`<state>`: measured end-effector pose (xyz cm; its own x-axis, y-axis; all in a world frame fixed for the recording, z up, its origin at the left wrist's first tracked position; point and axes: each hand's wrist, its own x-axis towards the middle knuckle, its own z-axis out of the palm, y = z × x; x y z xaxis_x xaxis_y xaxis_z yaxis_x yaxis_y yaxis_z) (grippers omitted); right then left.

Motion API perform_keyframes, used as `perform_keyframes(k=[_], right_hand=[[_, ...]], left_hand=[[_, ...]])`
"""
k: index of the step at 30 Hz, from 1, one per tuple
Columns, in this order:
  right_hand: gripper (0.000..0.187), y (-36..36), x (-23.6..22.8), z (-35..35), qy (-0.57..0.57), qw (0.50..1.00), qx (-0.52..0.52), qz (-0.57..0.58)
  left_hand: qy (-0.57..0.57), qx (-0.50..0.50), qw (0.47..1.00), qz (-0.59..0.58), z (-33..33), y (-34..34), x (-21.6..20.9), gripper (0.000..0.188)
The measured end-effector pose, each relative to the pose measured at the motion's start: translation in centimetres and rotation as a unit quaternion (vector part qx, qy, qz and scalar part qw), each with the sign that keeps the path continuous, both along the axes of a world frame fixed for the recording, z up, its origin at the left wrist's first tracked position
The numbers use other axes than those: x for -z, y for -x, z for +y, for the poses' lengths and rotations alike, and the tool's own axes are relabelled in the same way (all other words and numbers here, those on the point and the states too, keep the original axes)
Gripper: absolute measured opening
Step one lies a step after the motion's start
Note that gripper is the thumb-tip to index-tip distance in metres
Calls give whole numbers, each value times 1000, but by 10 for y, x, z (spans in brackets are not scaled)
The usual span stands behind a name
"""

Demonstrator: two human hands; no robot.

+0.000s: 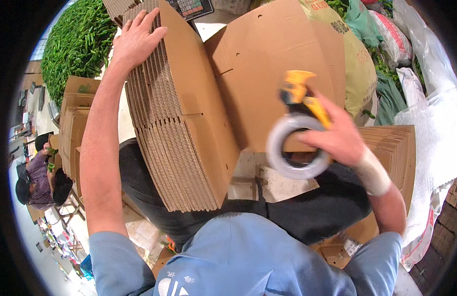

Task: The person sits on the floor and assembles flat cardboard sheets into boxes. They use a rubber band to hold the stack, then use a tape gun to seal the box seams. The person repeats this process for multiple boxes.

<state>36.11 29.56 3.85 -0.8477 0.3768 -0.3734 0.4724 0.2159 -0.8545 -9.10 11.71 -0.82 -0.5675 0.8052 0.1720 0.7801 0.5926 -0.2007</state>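
My left hand [137,42] lies with its fingers stretched over the upper end of a thick stack of flattened cardboard boxes [164,113], touching their corrugated edges. The stack stands on edge in front of me, tilted to the left. In my right hand [342,133] is a tape dispenser [296,86], yellow and black, loaded with a wide roll of clear tape [278,148]. Motion blurs it somewhat. Behind the dispenser, a single flat cardboard sheet [273,54] leans beside the stack, apart from my left hand.
A big heap of green chili peppers [75,49] rises at the far left. More folded cardboard stands at the left [73,118] and right [399,148]. Filled sacks [361,74] and clear plastic sheeting [431,123] crowd the right side. Another person [41,182] sits at the left.
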Motion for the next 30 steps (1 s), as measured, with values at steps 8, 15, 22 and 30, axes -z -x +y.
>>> perform_keyframes(k=[8,15,22,30], right_hand=[[70,139,174,9,180,982,58,16],[70,228,216,39,135,989,25,52],[69,264,220,43,112,988,-110,4],[71,272,196,60,20,969,-240,-50]], left_hand=[[-97,60,993,-31,-13,13,5,68],[-130,94,986,-49,-22,2,1,63],[-145,110,977,-113,-19,-11,-16,61],[-123,3,985,-118,11,-50,-31,72]])
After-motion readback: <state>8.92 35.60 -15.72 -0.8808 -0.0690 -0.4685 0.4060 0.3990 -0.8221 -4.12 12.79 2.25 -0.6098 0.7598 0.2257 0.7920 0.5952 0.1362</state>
